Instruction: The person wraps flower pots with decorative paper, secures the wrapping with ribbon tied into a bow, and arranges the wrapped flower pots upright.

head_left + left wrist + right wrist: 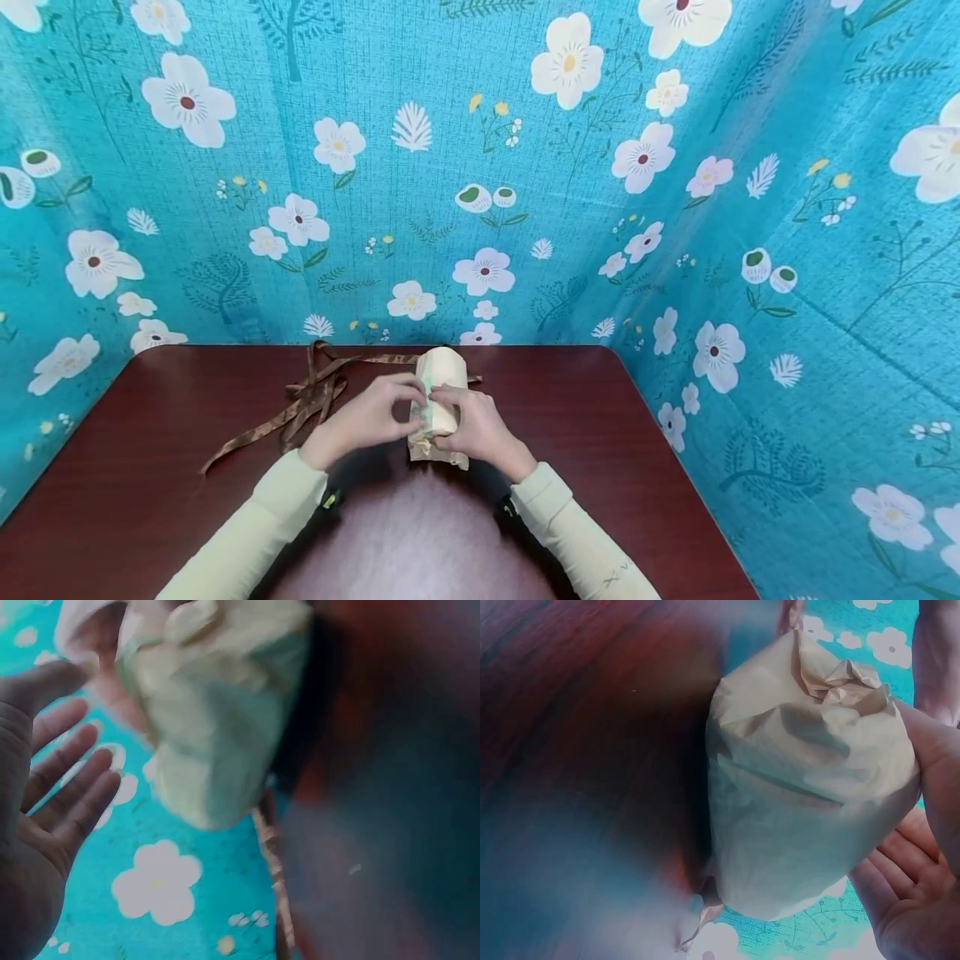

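A cream paper-wrapped bundle [444, 368], long and rounded at its far end, lies near the table's back edge with a crumpled flap of paper towards me. My right hand [480, 427] holds it from the right, thumb at the near end and fingers over the top. At the left side is my left hand [375, 414], its thumb and fingers spread beside the wrap. In the left wrist view the left fingers [71, 769] are straight and apart from the bundle [214, 742]. Creased folds gather at one end of the paper [810, 772] in the right wrist view.
A shiny brown ribbon [303, 406] lies in loose loops left of the bundle, one strand running behind it. The dark red table [150, 467] ends at a blue floral cloth [480, 167], which also hangs along the right side.
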### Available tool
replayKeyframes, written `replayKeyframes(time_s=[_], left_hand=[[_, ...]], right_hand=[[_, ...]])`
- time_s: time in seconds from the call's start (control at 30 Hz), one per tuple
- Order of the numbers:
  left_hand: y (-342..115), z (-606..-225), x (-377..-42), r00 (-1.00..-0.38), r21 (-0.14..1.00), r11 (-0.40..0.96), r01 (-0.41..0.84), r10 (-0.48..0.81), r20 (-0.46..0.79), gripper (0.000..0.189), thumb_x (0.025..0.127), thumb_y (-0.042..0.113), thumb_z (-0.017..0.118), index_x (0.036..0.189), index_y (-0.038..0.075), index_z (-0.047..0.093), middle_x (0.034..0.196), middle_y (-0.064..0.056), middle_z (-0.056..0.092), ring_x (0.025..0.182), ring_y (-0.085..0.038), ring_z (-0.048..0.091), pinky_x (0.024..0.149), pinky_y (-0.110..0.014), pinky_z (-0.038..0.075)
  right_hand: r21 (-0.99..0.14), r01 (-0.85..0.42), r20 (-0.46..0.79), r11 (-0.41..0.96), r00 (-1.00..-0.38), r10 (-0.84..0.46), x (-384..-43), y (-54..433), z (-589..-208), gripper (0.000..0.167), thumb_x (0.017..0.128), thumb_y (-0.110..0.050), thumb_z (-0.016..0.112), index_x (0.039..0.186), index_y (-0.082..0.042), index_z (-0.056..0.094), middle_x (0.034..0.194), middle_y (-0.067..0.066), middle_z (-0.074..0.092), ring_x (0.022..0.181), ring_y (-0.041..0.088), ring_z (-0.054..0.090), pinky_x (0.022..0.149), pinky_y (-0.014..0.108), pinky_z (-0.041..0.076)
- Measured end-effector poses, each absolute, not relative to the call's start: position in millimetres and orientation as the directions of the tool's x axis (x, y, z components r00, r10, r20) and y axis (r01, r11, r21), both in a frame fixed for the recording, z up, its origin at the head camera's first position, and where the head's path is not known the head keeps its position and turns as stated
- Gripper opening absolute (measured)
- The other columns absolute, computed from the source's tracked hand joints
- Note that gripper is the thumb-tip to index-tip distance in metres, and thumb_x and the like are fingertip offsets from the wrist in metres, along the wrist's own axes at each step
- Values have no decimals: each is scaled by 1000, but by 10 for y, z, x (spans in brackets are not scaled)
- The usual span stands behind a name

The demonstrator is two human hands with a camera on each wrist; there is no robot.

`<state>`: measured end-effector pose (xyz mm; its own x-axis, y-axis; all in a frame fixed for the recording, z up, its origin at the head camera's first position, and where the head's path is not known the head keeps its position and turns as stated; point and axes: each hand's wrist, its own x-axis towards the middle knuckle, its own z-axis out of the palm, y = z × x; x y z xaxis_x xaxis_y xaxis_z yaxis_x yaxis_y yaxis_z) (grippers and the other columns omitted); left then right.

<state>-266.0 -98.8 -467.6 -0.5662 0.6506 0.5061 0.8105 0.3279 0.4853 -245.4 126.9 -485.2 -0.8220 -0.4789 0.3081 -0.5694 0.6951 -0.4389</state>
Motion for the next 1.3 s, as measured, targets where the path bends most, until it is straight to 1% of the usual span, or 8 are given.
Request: replayKeyframes(time_s=[0.13, 0.33, 0.6, 0.8, 0.97, 1.07, 1.17, 1.3], left_hand=[[-948, -4815, -2577, -497, 406, 311, 859, 693, 522, 24, 79, 12, 88, 100, 10, 77, 108, 0, 67, 97, -15, 64, 82, -32, 56], [-881, -4946, -2538, -482, 328, 353, 876, 657, 580, 32, 78, 13, 90, 108, 12, 78, 115, -4, 63, 105, -16, 57, 83, -31, 52], [-856, -4961, -2448, -471, 286, 375, 882, 688, 552, 38, 83, 9, 84, 120, 7, 75, 131, -10, 64, 117, -24, 63, 88, -32, 57], [-861, -4979, -2424, -512, 329, 396, 857, 727, 458, 48, 90, 8, 78, 135, 1, 65, 144, -17, 58, 131, -29, 58, 96, -38, 55], [-883, -4956, -2393, -526, 334, 409, 849, 707, 472, 44, 87, 5, 79, 130, 0, 69, 137, -20, 63, 123, -30, 64, 91, -38, 58], [-880, -4960, -2366, -536, 324, 426, 844, 686, 493, 42, 86, 5, 80, 126, 0, 71, 134, -22, 65, 121, -31, 66, 89, -37, 59], [-861, -4960, -2355, -552, 322, 448, 834, 670, 497, 40, 87, 6, 80, 126, 0, 71, 134, -23, 64, 121, -32, 65, 88, -37, 59], [-825, -4953, -2355, -574, 328, 471, 819, 657, 489, 38, 88, 7, 79, 124, 0, 72, 134, -24, 64, 122, -32, 65, 90, -38, 58]], right_hand=[[-442, -557, 304, 703, -830, -467, -2439, 1300, -4870, 69, 67, -28, 93, 131, -19, 69, 135, -4, 67, 115, 16, 66, 88, 45, 54], [-433, -553, 317, 712, -833, -453, -2436, 1326, -4872, 75, 66, -28, 94, 135, -20, 65, 132, -4, 67, 101, 14, 65, 83, 44, 53], [-441, -538, 299, 718, -843, -448, -2429, 1342, -4868, 90, 68, -32, 95, 145, -10, 55, 144, 6, 60, 121, 22, 62, 93, 51, 54], [-506, -574, 256, 644, -813, -523, -2473, 1408, -4821, 95, 71, -30, 92, 152, -8, 47, 152, 5, 52, 134, 20, 54, 102, 45, 51], [-739, -543, 215, 400, -752, -623, -2632, 1536, -4830, 75, 86, -15, 79, 152, -2, 45, 155, 11, 49, 139, 22, 51, 108, 35, 47], [-802, -491, 226, 340, -777, -587, -2779, 1597, -4819, 58, 95, -6, 66, 150, 0, 47, 146, 17, 56, 132, 29, 58, 104, 36, 50], [-791, -455, 235, 409, -843, -484, -2983, 1652, -4824, 48, 98, -2, 58, 145, 4, 51, 135, 22, 63, 119, 34, 65, 96, 42, 56], [-697, -359, 173, 621, -924, -340, -3285, 1705, -4927, 43, 96, -3, 62, 138, 6, 57, 133, 23, 64, 114, 34, 66, 94, 47, 55]])
